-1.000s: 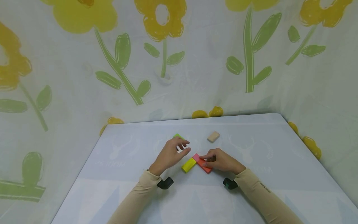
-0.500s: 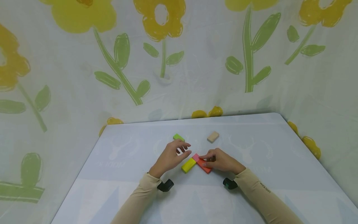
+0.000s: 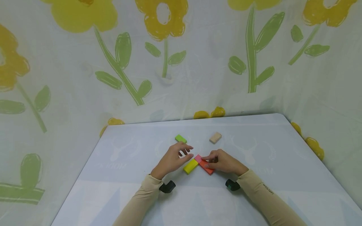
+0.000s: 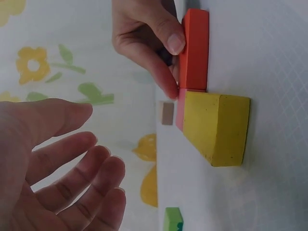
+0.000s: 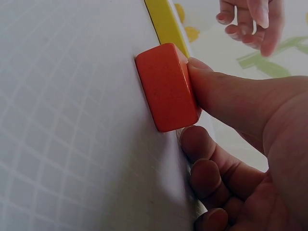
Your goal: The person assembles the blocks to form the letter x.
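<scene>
In the head view my right hand (image 3: 224,161) is at the red block (image 3: 207,168). Its thumb lies on the block's upper edge, with curled fingers at the far side. The index fingertip touches the small pink block (image 3: 198,158) at the red one's end. Against the pink block sits a yellow block (image 3: 190,166), forming an angled corner with the red. My left hand (image 3: 173,158) hovers beside them, fingers loosely bent, holding nothing. The left wrist view shows a gap between those fingers and the yellow block (image 4: 219,127).
A light green block (image 3: 180,138) lies behind my left hand. Farther right is a plain wooden block (image 3: 215,138). The pale table (image 3: 249,201) ends at a flower-printed cloth (image 3: 203,62) hanging behind it.
My left hand has shifted very slightly, and more of the green block shows behind it. My right hand and the joined blocks stay where they were.
</scene>
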Demonstrator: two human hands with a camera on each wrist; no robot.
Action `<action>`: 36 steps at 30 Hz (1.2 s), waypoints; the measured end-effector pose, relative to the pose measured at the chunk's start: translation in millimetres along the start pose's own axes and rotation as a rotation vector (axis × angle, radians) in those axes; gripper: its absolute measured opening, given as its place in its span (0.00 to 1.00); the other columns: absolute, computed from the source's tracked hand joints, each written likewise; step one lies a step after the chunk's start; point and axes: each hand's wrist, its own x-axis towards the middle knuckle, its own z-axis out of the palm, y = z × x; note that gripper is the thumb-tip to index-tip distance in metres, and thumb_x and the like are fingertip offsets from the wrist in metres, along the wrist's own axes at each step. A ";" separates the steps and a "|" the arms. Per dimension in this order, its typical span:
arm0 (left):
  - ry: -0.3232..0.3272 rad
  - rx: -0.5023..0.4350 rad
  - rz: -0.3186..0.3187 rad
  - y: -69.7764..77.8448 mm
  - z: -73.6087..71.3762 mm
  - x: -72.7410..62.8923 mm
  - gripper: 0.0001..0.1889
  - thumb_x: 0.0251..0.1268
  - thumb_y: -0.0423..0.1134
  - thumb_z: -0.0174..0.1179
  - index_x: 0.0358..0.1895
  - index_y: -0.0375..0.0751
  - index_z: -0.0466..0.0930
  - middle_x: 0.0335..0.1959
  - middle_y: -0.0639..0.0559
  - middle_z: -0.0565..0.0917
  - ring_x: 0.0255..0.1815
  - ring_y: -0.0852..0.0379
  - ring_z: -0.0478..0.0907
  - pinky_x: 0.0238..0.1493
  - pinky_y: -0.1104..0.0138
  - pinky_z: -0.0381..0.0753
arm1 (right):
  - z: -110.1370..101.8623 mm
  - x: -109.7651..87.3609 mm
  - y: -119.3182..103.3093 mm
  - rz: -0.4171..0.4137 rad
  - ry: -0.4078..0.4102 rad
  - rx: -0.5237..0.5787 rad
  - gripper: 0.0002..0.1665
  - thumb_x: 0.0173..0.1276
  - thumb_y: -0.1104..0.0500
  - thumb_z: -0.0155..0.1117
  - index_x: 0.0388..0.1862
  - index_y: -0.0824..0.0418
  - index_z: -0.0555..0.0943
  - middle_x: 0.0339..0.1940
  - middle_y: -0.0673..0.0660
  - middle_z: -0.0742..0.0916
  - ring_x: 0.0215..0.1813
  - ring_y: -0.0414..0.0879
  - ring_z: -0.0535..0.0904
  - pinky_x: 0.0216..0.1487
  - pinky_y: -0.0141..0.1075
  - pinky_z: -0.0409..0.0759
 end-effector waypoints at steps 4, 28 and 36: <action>-0.013 -0.004 -0.011 -1.7 1.4 -0.1 0.17 0.72 0.42 0.66 0.58 0.37 0.85 0.51 0.42 0.85 0.47 0.53 0.82 0.49 0.62 0.84 | -0.4 -0.1 0.7 -0.009 0.003 0.010 0.22 0.69 0.58 0.73 0.61 0.59 0.86 0.32 0.50 0.86 0.34 0.41 0.73 0.34 0.28 0.71; -0.103 0.003 -0.056 -14.8 8.8 0.0 0.16 0.72 0.42 0.66 0.58 0.43 0.85 0.55 0.48 0.82 0.52 0.54 0.79 0.54 0.60 0.83 | -2.3 -0.4 -1.8 -0.018 -0.009 0.010 0.23 0.68 0.56 0.74 0.61 0.59 0.86 0.32 0.49 0.85 0.34 0.40 0.74 0.34 0.28 0.72; -0.111 0.014 -0.069 -15.7 11.0 0.0 0.15 0.71 0.43 0.66 0.57 0.44 0.86 0.54 0.51 0.82 0.51 0.55 0.79 0.53 0.62 0.83 | -2.5 -1.9 -2.5 -0.046 -0.006 0.017 0.23 0.68 0.56 0.74 0.61 0.61 0.85 0.31 0.52 0.84 0.34 0.40 0.74 0.34 0.28 0.73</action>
